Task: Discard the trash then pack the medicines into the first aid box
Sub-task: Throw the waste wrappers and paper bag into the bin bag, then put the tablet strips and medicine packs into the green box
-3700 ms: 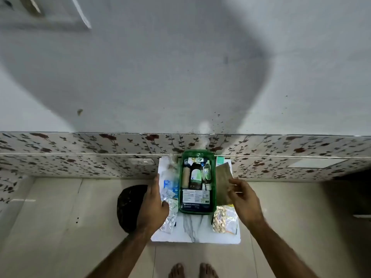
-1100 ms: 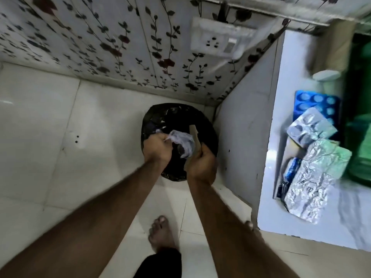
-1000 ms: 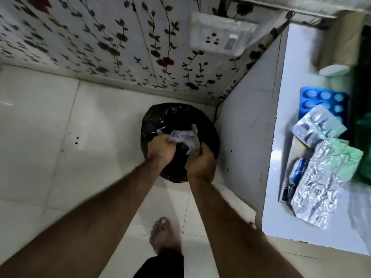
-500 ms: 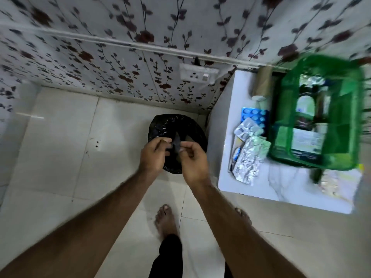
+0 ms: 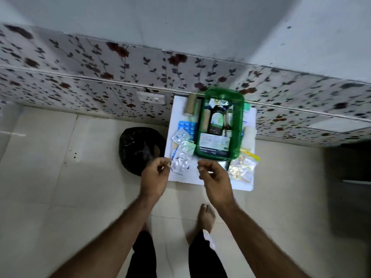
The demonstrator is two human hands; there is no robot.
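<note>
Green plastic, the first aid box (image 5: 219, 125) sits on the desk (image 5: 186, 175), foil strips (image 5: 181, 155) left of it, the bin (image 5: 138, 149) further left. Left hand (image 5: 154, 177) and right hand (image 5: 215, 181) hover half-curled, empty. Packing looks next: grasp the strips.

No text could be read. A white printed label (image 5: 214, 141) lay inside the green translucent plastic first aid box (image 5: 239, 125), and a green label (image 5: 217, 119) wrapped a dark brown bottle (image 5: 215, 128) there, but the print on both was too blurred to make out.
</note>
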